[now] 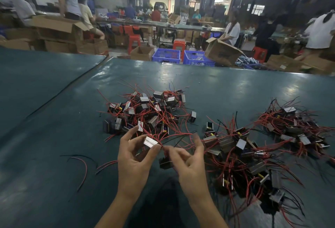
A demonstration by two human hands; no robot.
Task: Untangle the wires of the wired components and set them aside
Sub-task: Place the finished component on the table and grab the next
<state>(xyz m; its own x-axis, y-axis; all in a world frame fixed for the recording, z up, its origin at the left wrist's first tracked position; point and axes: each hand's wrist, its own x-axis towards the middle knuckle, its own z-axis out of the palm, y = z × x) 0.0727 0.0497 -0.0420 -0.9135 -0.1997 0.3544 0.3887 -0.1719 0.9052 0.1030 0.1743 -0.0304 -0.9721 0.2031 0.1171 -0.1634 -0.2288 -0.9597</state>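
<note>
My left hand [133, 157] pinches a small silver-and-black wired component [150, 142] between thumb and fingers, just above the green table. My right hand [188, 160] pinches that component's red and black wires [174, 136] close beside it. A tangled pile of the same components [145, 111] with red wires lies just beyond my hands. A second, larger heap [241, 155] spreads to the right of my right hand. A further cluster [297, 128] sits at the far right. One dark component [165, 163] lies on the table below my fingers.
Loose red and black wire pieces [81, 166] lie on the green table [54, 137] to the left. Beyond the table's far edge stand blue crates [166, 55], cardboard boxes [223, 52], red stools and several people at other benches.
</note>
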